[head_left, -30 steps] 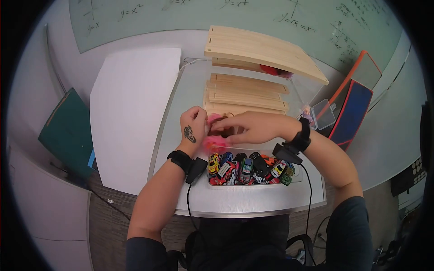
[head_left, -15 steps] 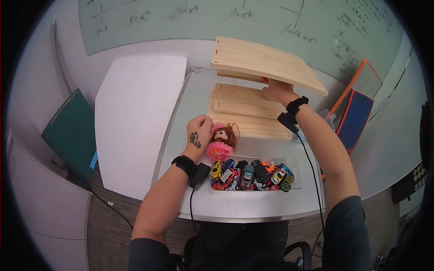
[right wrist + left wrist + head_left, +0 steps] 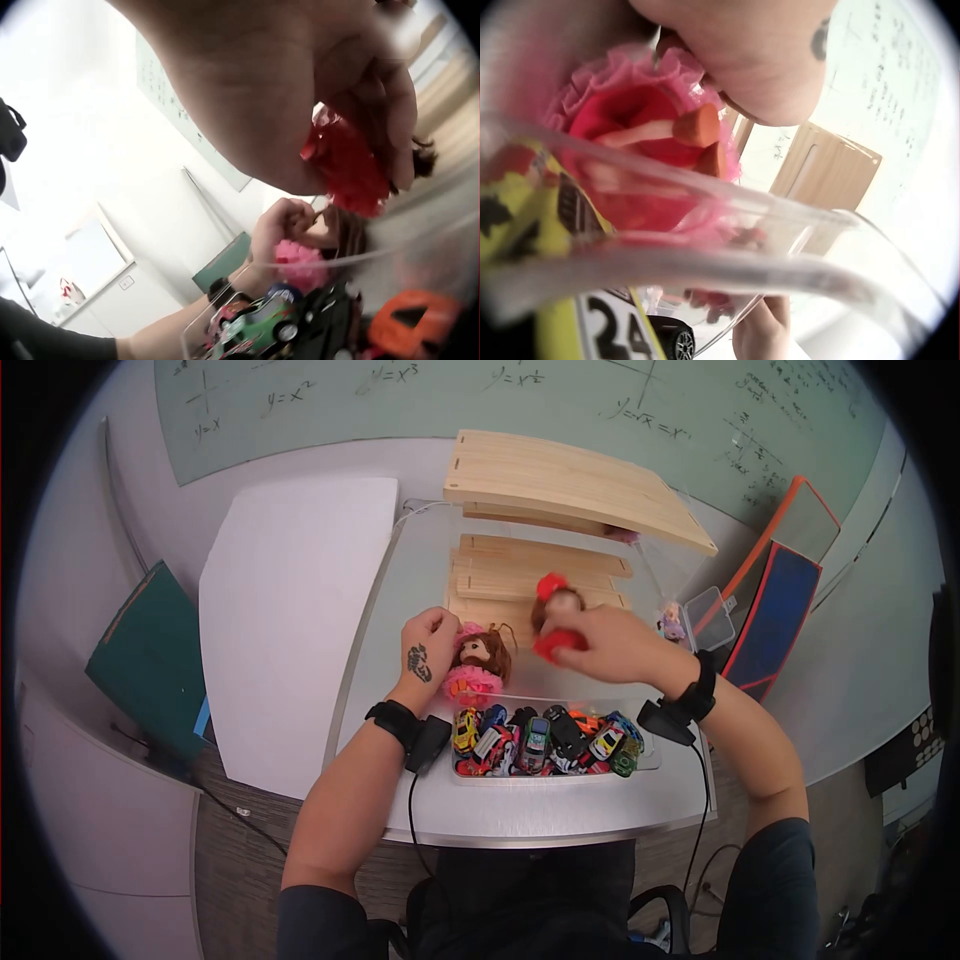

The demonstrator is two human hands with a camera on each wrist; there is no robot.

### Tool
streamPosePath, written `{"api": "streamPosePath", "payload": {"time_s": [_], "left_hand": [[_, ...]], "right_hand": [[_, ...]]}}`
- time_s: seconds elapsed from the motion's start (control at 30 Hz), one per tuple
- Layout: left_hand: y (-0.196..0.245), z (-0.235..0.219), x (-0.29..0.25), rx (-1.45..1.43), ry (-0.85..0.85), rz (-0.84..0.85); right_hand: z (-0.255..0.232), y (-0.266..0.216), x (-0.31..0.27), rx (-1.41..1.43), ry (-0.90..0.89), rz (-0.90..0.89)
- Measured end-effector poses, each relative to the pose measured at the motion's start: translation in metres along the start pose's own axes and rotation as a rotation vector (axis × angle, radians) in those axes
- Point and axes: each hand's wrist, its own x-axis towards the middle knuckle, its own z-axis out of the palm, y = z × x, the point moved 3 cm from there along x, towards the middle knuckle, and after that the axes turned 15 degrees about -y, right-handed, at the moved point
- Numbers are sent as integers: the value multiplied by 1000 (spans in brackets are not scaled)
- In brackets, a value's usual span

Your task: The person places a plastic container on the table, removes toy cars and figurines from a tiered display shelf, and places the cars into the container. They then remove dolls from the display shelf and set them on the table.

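My left hand [image 3: 432, 643] grips a small doll with brown hair and a pink frilly dress [image 3: 478, 663] just above the table, behind a clear tray. The left wrist view shows the pink skirt [image 3: 641, 139] and the doll's feet right under my palm. My right hand [image 3: 600, 643] holds a second doll in a red dress [image 3: 552, 618] a little to the right of the first; its red skirt [image 3: 346, 166] sits between my curled fingers. The two dolls are close together but apart.
A clear tray [image 3: 655, 760] full of several toy cars lies near the table's front edge. Wooden slatted boards [image 3: 575, 485] are stacked at the back. A white board [image 3: 290, 600] lies left, a small clear box [image 3: 715, 615] and orange-edged cases [image 3: 785, 595] right.
My right hand came back from under the wooden boards at the rear, now holding a red-dressed doll beside the pink one. My left hand stayed where it was with its doll.
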Motion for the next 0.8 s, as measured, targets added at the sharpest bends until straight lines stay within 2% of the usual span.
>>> {"api": "streamPosePath", "payload": {"time_s": [0.03,0.07,0.17,0.23,0.3,0.33,0.4,0.43,0.5,0.53,0.6,0.8], "left_hand": [[-2,0,1,-22,-9,-9],[-3,1,1,-24,-21,-12],[3,0,-1,5,-26,-21],[13,1,-6,33,-4,-18],[1,0,-2,7,-14,-17],[-2,0,0,-15,-27,-16],[0,2,-2,-25,-29,-21],[1,2,-2,-33,-33,-30],[0,3,-2,-35,-32,-30],[2,2,-2,-40,-32,-28],[6,2,-3,-36,-39,-33],[2,3,-3,1,-58,-23]], "right_hand": [[7,-4,-5,46,-147,-36],[8,-1,-9,53,-146,-25],[9,14,-5,244,-396,-64],[-17,39,0,181,-163,109],[-38,66,7,-55,199,347],[-38,88,18,-62,203,346],[-43,124,37,-259,435,350],[-51,124,44,-261,441,350],[-52,129,61,-175,254,601],[-53,131,66,-170,258,597],[-51,135,75,-50,392,610],[-43,156,85,-81,592,484]]}}
